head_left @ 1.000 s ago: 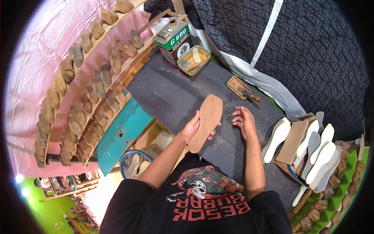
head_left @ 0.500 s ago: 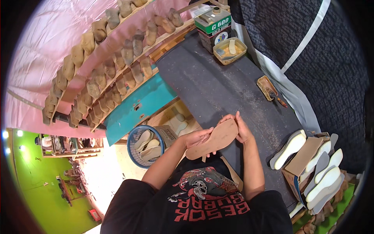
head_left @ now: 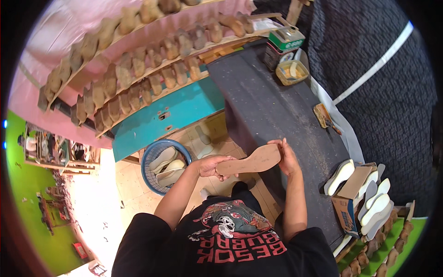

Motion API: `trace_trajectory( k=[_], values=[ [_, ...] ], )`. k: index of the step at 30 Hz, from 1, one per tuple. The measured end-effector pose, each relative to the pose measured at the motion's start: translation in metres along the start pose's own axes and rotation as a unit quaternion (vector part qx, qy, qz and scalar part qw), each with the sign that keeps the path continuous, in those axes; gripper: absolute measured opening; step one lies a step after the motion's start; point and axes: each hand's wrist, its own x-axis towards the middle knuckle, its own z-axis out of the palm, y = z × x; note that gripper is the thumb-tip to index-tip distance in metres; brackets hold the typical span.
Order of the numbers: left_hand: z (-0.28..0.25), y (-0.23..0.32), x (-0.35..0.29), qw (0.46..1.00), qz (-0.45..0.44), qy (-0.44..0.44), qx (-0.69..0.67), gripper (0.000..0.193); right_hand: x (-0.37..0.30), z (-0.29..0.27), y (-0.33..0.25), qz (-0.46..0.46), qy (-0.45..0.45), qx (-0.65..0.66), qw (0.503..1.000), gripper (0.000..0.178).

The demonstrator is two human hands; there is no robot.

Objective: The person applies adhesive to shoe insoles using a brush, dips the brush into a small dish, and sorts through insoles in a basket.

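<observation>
A brown, sole-shaped insole (head_left: 249, 160) is held lengthwise between my two hands, in front of my body and beside the dark-covered table. My left hand (head_left: 212, 166) grips its narrower heel end, thumb on top and fingers underneath. At the broad toe end my right hand (head_left: 288, 159) holds the edge, its fingertips curled over the far side. The insole lies nearly level, one plain brown face up.
Several pale insoles fill a blue basket (head_left: 146, 171) on the tiled floor at left. On the dark table (head_left: 272, 108) are a green-topped can (head_left: 286, 39), a tub (head_left: 279, 74), a small tray (head_left: 320, 117) and a cardboard box (head_left: 346, 210) with insoles. Wooden shoe lasts (head_left: 124, 69) line racks.
The insole has turned from a slant to nearly level. My hands have spread farther apart, the left moving out to its heel end. The whole view has shifted as well.
</observation>
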Motion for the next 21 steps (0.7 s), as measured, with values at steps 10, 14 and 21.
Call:
trace_trajectory(
  k=[10, 14, 21],
  values=[
    [-0.05, -0.061, -0.133, 0.991, 0.028, 0.099, 0.089, 0.053, -0.003, 0.126, 0.058, 0.134, -0.064, -0.158, 0.976, 0.058],
    [-0.079, -0.089, -0.165, 0.98, 0.031, 0.181, 0.071, 0.05, 0.029, 0.152, 0.061, 0.235, -0.178, -0.226, 0.928, 0.054],
    [-0.071, -0.099, -0.217, 0.949, 0.102, 0.289, 0.076, 0.063, 0.13, 0.2, 0.069, 0.242, -0.384, -0.311, 0.835, 0.049]
  ],
)
